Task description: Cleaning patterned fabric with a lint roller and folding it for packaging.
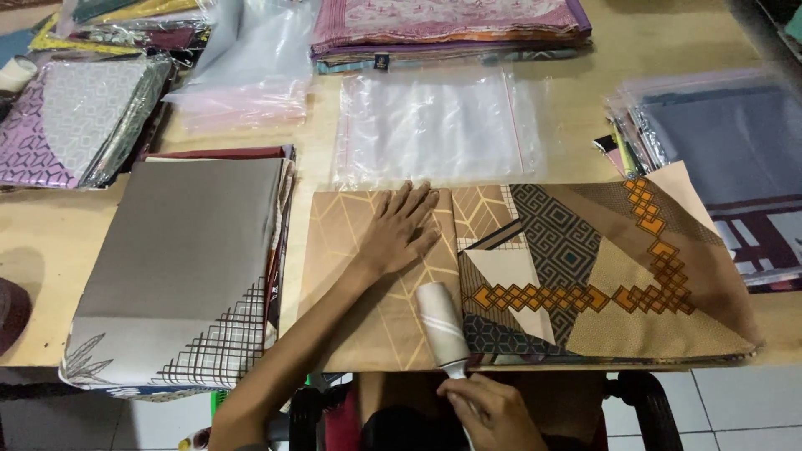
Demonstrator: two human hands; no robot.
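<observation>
The folded brown patterned cloth (535,276) lies flat at the near edge of the wooden table (585,117), directly below an empty clear plastic bag (434,125). A white lint roller (440,321) rests on the cloth's plain tan half, its head touching the fabric. In my judgement, the rolling goes well only with the cloth pinned taut and the roller drawn in straight, overlapping passes (no skewing at the fold). The left hand (401,230) lies open, fingers spread and palm pressed flat on the tan panel, just beside the roller. The right hand (493,409) is closed around the roller's handle at the table edge. A grey folded cloth (188,267) lies to the left, apart.
</observation>
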